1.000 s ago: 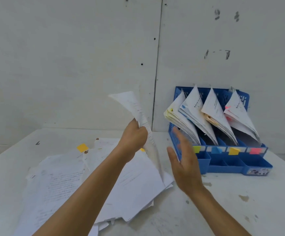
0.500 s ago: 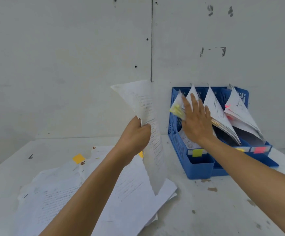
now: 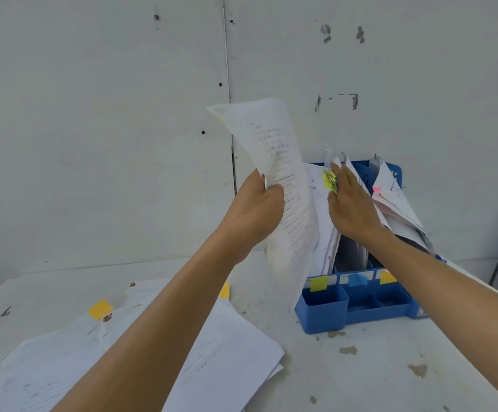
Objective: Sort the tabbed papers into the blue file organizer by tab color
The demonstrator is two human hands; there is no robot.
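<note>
My left hand grips a printed sheet that hangs upright, its lower edge just left of the blue file organizer. My right hand lies flat with straight fingers against the papers in the organizer, pushing them to the right next to their yellow tabs. The first slot, marked by a yellow label, holds a stack of sheets. Blue and orange labels mark further slots. Pink-tabbed papers lean at the right.
A loose pile of papers with orange tabs lies on the white table at the lower left. The grey wall stands directly behind the organizer. Small stains dot the table's right side.
My left hand has carried the sheet up and right to the organizer. My right hand rose from the table's front onto the filed papers and pushed them to the right.
</note>
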